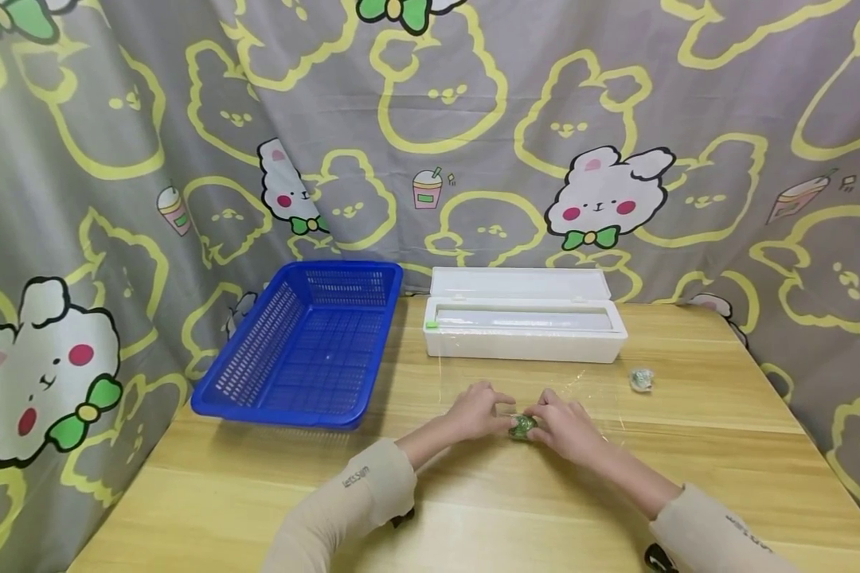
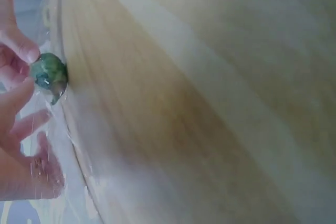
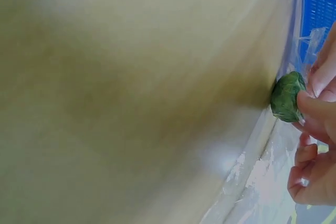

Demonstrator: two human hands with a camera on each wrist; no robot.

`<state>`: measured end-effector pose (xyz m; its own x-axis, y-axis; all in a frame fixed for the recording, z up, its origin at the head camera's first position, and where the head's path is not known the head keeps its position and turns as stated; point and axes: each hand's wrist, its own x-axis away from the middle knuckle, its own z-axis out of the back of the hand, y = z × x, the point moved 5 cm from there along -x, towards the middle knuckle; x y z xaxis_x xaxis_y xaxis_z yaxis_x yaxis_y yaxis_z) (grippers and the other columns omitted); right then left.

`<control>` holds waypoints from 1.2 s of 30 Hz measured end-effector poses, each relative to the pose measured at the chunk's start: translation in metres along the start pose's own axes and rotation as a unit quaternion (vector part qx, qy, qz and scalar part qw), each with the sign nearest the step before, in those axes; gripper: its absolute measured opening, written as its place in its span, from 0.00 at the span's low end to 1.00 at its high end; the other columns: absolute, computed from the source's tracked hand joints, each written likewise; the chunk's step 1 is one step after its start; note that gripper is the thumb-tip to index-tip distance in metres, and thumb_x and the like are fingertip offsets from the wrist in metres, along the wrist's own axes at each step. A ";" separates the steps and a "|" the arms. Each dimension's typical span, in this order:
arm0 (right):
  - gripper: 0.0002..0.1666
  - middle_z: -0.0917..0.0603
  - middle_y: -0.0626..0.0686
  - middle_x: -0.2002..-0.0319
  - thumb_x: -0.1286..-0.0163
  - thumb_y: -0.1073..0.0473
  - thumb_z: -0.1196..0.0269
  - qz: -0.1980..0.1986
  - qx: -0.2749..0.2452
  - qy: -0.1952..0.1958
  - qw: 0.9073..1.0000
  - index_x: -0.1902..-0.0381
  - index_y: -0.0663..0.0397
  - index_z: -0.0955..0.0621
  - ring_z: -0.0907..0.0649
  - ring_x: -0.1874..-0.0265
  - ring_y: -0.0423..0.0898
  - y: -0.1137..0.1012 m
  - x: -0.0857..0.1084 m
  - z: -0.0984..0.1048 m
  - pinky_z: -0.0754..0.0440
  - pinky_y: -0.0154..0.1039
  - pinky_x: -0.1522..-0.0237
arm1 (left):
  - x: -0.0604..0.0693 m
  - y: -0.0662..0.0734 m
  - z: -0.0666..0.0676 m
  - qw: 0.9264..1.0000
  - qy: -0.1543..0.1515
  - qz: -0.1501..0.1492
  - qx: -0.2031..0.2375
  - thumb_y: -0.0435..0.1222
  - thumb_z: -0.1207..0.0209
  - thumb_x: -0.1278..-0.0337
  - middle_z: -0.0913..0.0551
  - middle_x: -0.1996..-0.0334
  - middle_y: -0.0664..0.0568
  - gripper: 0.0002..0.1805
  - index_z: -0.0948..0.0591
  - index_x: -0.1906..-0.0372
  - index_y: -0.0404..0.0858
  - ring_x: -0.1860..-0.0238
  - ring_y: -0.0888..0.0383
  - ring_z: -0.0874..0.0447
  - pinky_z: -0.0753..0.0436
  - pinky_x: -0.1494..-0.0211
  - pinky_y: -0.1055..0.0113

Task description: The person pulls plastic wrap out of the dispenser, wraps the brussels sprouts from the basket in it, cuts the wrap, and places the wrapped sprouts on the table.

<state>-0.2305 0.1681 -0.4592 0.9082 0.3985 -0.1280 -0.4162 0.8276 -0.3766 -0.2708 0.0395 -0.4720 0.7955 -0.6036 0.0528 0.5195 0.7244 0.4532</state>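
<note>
A small dark-green leafy ball, glossy under clear film, sits on the table between both hands. My right hand pinches it between thumb and fingers, plainest in the right wrist view. From the other side my left hand touches it with the thumb, while its index finger stretches out apart from the thumb. In the left wrist view the ball lies against the thumbs, and the left fingers are spread at the film. A clear sheet of cling film runs from the white dispenser box towards and under the hands.
A blue plastic basket stands at the left. The dispenser's lid is raised, and a green slider is at its left end. A small crumpled film-wrapped lump lies right of the box. Behind the table hangs a patterned curtain.
</note>
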 end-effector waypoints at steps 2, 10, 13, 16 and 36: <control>0.18 0.29 0.47 0.71 0.50 0.60 0.31 0.009 0.012 -0.004 1.000 0.59 0.60 0.18 0.29 0.77 0.39 -0.001 -0.002 0.001 0.33 0.35 0.72 | 0.000 0.001 0.004 0.999 0.036 -0.009 -0.017 0.48 0.39 0.49 0.34 0.75 0.57 0.19 0.19 0.52 0.45 0.73 0.63 0.41 0.41 0.71 0.75; 0.17 0.30 0.49 0.70 0.43 0.60 0.36 0.009 0.035 -0.038 0.999 0.55 0.61 0.20 0.30 0.75 0.41 0.000 -0.004 0.003 0.34 0.37 0.73 | 0.001 0.013 0.001 0.993 0.063 -0.030 -0.098 0.53 0.36 0.57 0.30 0.72 0.59 0.18 0.16 0.60 0.49 0.70 0.65 0.35 0.40 0.70 0.76; 0.18 0.31 0.49 0.70 0.41 0.60 0.38 0.007 0.024 -0.043 0.999 0.53 0.62 0.20 0.31 0.75 0.41 0.000 -0.005 0.002 0.36 0.37 0.73 | -0.001 0.012 -0.002 0.992 0.059 -0.024 -0.105 0.51 0.34 0.59 0.29 0.72 0.59 0.17 0.16 0.61 0.49 0.70 0.65 0.35 0.40 0.70 0.76; 0.18 0.31 0.49 0.70 0.40 0.61 0.39 0.003 0.007 -0.048 0.999 0.52 0.63 0.21 0.32 0.77 0.41 0.002 -0.006 -0.001 0.37 0.35 0.74 | -0.003 0.012 -0.002 0.993 0.059 -0.024 -0.100 0.48 0.34 0.57 0.29 0.73 0.59 0.15 0.16 0.62 0.48 0.70 0.65 0.35 0.39 0.71 0.76; 0.18 0.29 0.47 0.72 0.52 0.58 0.30 0.019 0.000 0.050 0.999 0.63 0.56 0.20 0.32 0.77 0.38 0.011 -0.012 -0.004 0.36 0.34 0.73 | -0.015 -0.002 -0.001 0.998 -0.003 0.000 -0.070 0.47 0.41 0.46 0.24 0.73 0.56 0.14 0.16 0.56 0.47 0.70 0.63 0.36 0.39 0.72 0.75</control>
<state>-0.2458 0.1710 -0.4655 0.8916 0.3883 -0.2328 -0.4504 0.8125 -0.3700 -0.2833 0.0471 -0.4749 0.7938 -0.6053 0.0589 0.5583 0.7637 0.3240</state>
